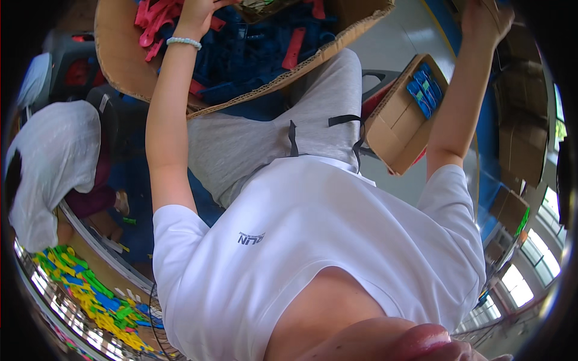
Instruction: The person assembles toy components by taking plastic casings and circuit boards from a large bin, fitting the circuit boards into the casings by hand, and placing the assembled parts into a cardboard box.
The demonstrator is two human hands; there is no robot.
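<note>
My left hand (200,11) is over a large cardboard box (123,60) and is partly cut off by the top edge. Whether it grips anything is hidden. In that box lie many dark blue plastic pieces (241,57), with pink-red pieces (293,48) among them and a pink heap at its left. Up at the right edge of the view is my right hand (486,23), raised with its fingers curled; a thin strand runs by them. Below it, a smaller open carton (394,123) holds several bright blue pieces (425,90).
At the left, another person in a white top (57,162) bends beside a dark chair (72,66). A work surface with yellow, green and blue plastic pieces (96,301) curves along the lower left. Cardboard boxes (524,144) are stacked at the far right.
</note>
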